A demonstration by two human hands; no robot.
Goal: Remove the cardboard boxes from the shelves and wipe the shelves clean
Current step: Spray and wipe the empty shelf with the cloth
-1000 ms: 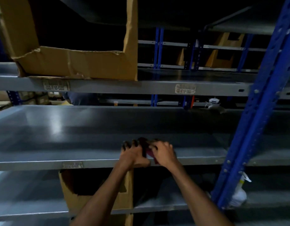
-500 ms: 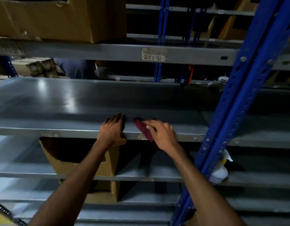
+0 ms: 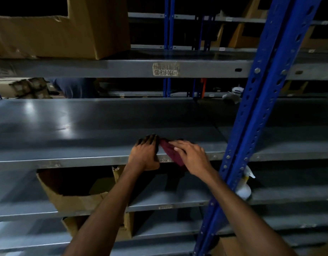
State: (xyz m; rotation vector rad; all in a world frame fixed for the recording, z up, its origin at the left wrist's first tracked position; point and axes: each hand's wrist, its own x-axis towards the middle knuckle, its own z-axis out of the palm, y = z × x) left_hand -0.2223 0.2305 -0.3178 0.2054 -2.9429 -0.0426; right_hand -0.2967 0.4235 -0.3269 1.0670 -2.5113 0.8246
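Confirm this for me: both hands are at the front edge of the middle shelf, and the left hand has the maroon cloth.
Not quite. In the head view the right hand presses the maroon cloth; the left hand rests bare beside it. Both hands are indeed at the front edge of the middle shelf.

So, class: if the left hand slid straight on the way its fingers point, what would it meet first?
Probably nothing close. The left hand lies on the shelf with fingers pointing toward the back, and that surface looks bare ahead. The cloth sits to its right, off that line. Depth is unclear.
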